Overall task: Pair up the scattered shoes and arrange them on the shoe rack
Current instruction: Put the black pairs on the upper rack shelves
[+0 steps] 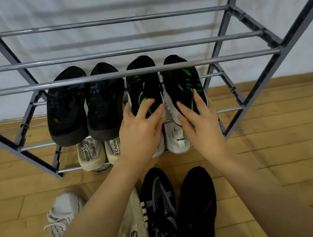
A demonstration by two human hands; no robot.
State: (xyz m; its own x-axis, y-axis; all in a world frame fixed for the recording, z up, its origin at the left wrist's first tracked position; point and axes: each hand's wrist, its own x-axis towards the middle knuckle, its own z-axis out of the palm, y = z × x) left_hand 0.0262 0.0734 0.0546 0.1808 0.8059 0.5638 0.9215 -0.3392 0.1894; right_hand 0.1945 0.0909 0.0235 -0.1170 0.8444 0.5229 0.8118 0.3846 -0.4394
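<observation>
Reaching into the grey rack [116,75], both hands grasp a pair of black shoes with green stripes on the middle shelf: the left hand [139,133] curls round the heel of the left shoe [142,87], the right hand [201,123] round the heel of the right shoe [182,81]. Just beside them on that shelf sits a plain black pair [86,107]. White shoes [92,154] stand on the lowest shelf. On the wooden floor [278,140] near the rack lie a white sneaker [64,213], a cream shoe [133,234], a black mesh shoe [160,210] and a black shoe with red marks [197,210].
</observation>
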